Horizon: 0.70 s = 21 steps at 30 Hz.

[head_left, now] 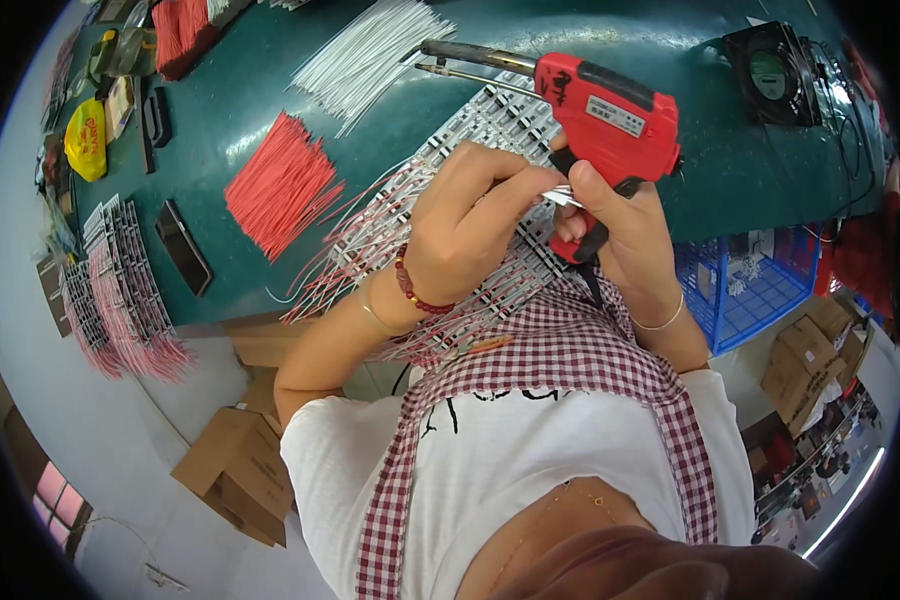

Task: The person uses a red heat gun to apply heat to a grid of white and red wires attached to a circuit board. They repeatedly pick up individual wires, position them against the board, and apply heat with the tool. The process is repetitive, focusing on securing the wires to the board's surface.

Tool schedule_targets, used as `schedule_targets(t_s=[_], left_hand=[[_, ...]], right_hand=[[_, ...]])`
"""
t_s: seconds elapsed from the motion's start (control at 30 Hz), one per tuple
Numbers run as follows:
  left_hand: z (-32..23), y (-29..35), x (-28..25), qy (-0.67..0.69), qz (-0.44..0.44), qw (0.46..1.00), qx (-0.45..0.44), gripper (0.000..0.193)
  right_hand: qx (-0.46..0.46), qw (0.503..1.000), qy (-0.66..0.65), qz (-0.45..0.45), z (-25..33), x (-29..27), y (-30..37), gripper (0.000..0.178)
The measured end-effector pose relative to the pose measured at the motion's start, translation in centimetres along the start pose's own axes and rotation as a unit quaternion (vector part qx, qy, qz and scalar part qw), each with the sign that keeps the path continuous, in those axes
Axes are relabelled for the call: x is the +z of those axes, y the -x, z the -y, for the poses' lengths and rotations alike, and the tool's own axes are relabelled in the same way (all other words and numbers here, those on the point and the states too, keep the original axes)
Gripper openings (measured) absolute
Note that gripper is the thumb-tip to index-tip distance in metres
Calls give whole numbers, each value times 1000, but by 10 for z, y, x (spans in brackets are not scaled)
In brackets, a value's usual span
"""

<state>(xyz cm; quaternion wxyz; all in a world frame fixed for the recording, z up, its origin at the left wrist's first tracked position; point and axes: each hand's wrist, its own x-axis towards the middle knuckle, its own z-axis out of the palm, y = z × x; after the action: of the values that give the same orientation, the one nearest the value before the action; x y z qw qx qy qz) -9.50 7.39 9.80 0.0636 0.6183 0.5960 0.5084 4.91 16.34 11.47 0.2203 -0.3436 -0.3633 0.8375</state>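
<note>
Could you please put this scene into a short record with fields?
Left hand: fingertips closed on white wire ends, close against the right hand
Right hand: gripping a red soldering gun, tip toward the left
Under the hands: rows of small components with red and white wires attached
Loose bundles: red wires and white wires on the green table
Far left: black smartphone
Far right: black fan; below it, blue plastic basket

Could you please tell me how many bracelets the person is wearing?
3: a red beaded bracelet and a thin bangle below the left hand, and another thin bangle below the right hand.
</note>
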Motion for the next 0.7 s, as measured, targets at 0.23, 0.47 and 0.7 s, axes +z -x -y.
schedule_targets(t_s=[0.23, 0.47, 0.7], left_hand=[[-4, -2, -1, -19, -18, 997, -68, 29], [-17, -7, 4, -2, -17, 999, -38, 25], [31, -16, -24, 159, -218, 944, -190, 16]], right_hand=[[-66, 997, -29, 6, 3, -2, 4, 31], [-94, 994, 55, -12, -4, 0, 3, 36], [-135, 990, 45, -19, 5, -18, 18, 47]])
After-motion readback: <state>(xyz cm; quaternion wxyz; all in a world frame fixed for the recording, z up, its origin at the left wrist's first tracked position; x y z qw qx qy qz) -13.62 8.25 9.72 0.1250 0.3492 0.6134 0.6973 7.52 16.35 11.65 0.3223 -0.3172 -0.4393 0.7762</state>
